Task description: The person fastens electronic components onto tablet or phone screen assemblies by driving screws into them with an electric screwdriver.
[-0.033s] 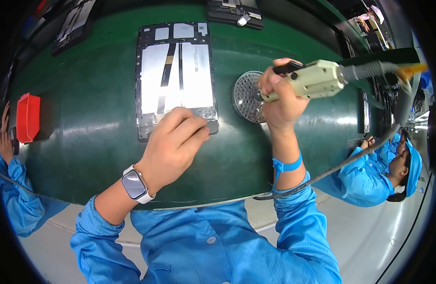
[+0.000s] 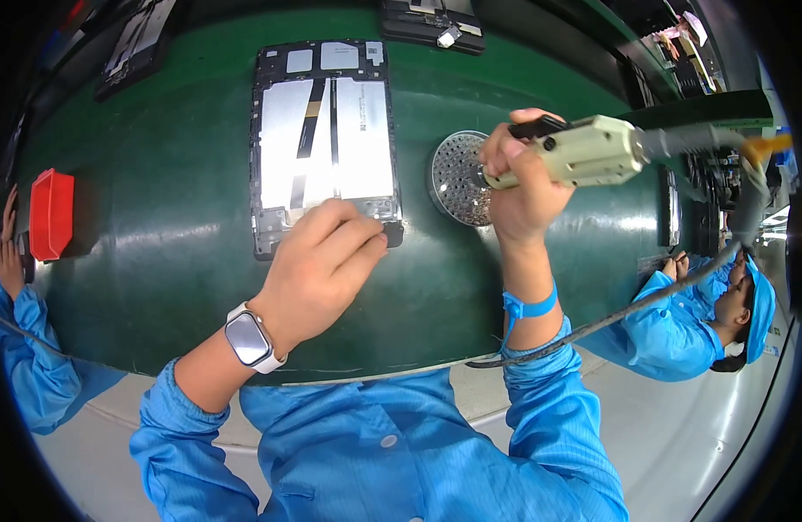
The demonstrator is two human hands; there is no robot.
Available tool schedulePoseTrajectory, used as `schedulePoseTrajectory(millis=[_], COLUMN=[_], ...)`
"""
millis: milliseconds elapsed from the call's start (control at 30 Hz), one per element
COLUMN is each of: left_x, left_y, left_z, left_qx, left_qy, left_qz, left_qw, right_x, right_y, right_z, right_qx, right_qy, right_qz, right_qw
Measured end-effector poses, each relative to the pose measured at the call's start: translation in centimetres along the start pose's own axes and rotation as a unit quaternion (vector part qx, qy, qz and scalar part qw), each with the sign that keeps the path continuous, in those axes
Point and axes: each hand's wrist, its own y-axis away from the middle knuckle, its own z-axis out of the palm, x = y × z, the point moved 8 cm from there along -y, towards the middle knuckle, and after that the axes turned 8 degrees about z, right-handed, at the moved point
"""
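Observation:
An opened tablet (image 2: 359, 148) with a large silver battery, dark frame and ribbon cables lies flat ahead of me. Over its near edge rests my left hand (image 2: 322, 252), closed, its fingers curled and gripping that edge; the thumb is mostly hidden. My right hand (image 2: 531, 187) is wrapped round a pale green electric screwdriver (image 2: 592, 152), held almost level. Its front end points at a round dish (image 2: 457, 161) with a perforated top and small screws at the near side. My hand hides the exact tip.
A red tray (image 2: 51, 216) stands at the left. More opened devices (image 2: 431, 24) lie at the far edge of the green table (image 2: 174, 287). A thick cable (image 2: 644, 296) sweeps down past my right forearm. Co-workers in blue (image 2: 671, 322) sit at both sides.
The screwdriver and my right hand have shifted slightly to the right and down. My left hand and the tablet look almost unmoved.

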Motion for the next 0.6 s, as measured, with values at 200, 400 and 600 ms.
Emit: schedulePoseTrajectory(millis=[200,400,600], left_x=[0.9,1.7,0.3], left_y=[-0.3,-0.4,0.1], left_z=[0.0,0.2,0.1], left_qx=[-0.035,-0.067,-0.045], left_qy=[-0.046,-0.086,-0.017], left_qz=[0.034,0.069,0.014], left_qw=[0.998,0.992,0.999], right_x=[-1.8,-1.7,-2.2], right_y=[1.4,2.5,3.1], right_z=[2.1,3.7,4.0], right_qx=[-0.070,-0.101,-0.115], right_qy=[0.044,0.052,0.024], right_qz=[-0.013,0.012,0.022], right_qw=[0.997,0.993,0.993])
